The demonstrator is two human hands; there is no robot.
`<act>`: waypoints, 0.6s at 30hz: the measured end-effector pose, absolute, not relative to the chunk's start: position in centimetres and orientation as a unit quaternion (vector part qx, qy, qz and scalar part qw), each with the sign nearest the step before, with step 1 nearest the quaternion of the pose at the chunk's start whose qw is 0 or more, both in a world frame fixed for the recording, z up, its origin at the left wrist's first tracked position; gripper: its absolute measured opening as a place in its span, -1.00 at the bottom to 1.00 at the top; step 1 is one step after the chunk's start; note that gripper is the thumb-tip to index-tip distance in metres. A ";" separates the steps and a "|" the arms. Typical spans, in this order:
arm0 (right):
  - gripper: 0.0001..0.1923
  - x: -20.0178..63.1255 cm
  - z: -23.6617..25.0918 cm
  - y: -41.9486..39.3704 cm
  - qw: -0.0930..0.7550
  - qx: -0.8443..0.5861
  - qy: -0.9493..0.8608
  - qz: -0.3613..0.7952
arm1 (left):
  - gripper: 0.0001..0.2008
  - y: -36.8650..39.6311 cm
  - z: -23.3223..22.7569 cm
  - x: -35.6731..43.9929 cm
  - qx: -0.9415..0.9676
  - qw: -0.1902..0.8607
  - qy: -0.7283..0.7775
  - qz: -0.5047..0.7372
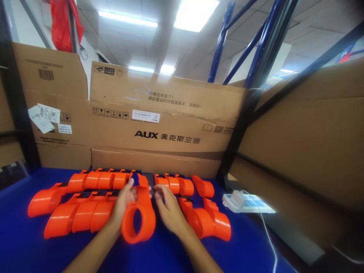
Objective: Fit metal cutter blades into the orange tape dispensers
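Gripping one orange part (140, 218) on the blue table (22, 246), left hand (123, 204) and right hand (169, 212) both hold it; the far box (159, 125) reads "AUX".

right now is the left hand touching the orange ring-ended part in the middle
Touching. The head view shows the left hand with fingers wrapped against the upper stem of the orange ring-ended part, no gap visible.

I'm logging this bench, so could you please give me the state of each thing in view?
Left hand: gripping the orange part.
Right hand: fingertips at the part's far end.
Orange part: held, ring end toward the camera.
Other parts: lying in rows on the blue table.
Power strip: adapter plugged in.
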State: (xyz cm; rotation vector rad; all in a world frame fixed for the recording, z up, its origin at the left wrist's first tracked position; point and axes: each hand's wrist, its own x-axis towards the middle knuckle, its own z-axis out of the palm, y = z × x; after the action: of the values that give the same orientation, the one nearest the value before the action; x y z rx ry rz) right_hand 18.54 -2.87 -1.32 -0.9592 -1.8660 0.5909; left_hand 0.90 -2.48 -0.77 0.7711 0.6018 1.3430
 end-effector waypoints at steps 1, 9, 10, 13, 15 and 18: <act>-0.76 18.5 -1.2 -3.2 0.428 -0.379 -0.794 0.207 | -0.49 -2.3 -0.6 0.5 0.323 0.682 0.249 0.607; -0.35 15.6 -2.5 -5.8 0.160 -0.243 -0.952 0.094 | -0.62 -2.7 -0.5 -1.0 0.231 0.727 0.091 0.640; -0.36 15.4 -2.8 -5.9 0.144 -0.239 -0.956 0.087 | -0.62 -2.8 -0.5 -1.0 0.229 0.731 0.084 0.638; -0.45 15.3 -3.1 -5.9 0.130 -0.235 -0.961 0.068 | -0.64 -2.9 -0.4 -0.8 0.217 0.732 0.078 0.641; -0.51 15.7 -3.0 -5.5 0.137 -0.248 -0.957 0.055 | -0.69 -2.8 -0.3 -0.6 0.205 0.733 0.084 0.644; -0.59 16.7 -2.6 -4.9 0.149 -0.277 -0.949 0.036 | -0.70 -2.7 -0.2 -0.3 0.209 0.740 0.119 0.628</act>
State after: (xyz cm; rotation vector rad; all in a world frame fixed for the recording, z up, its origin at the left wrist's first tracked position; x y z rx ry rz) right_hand 16.66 -4.94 -2.58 -0.7956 -2.7266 0.1036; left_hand -0.26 -2.69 -0.24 0.4590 0.2607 1.3766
